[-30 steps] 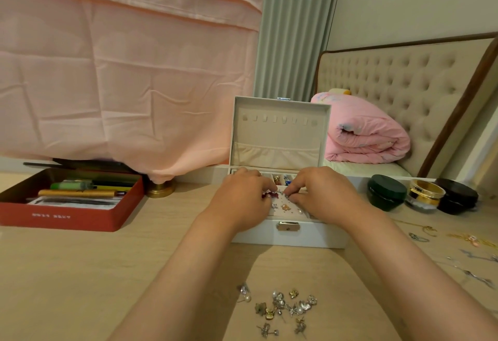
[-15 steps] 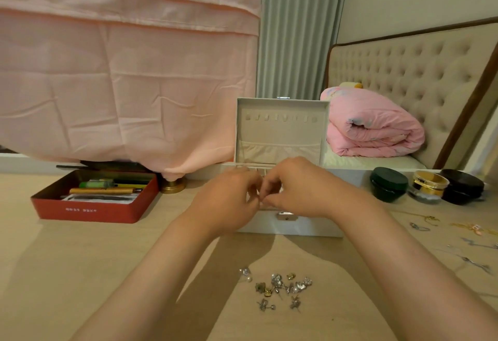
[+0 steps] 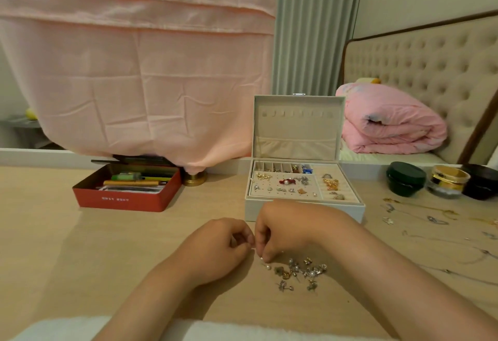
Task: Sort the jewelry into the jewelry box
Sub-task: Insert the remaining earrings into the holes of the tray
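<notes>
Both hands have come back from the box (image 3: 353, 210) to the near pile (image 3: 299, 272) on the tabletop (image 3: 107, 246). The right hand (image 3: 285, 230) has a narrow grip pinching a stud (image 3: 262, 259) at the pile's left edge. The left hand (image 3: 215, 249) is curled, its grip unclear. Another piece is likely starting.

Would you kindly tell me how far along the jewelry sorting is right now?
Done: the open jewelry box holds earrings on its panel and rings in the side slots. In hand: the right hand pinches a small stud at the edge of the loose earring pile; the left hand curls beside it, contents unclear. Left: that pile and the chains lying to the right.
</notes>
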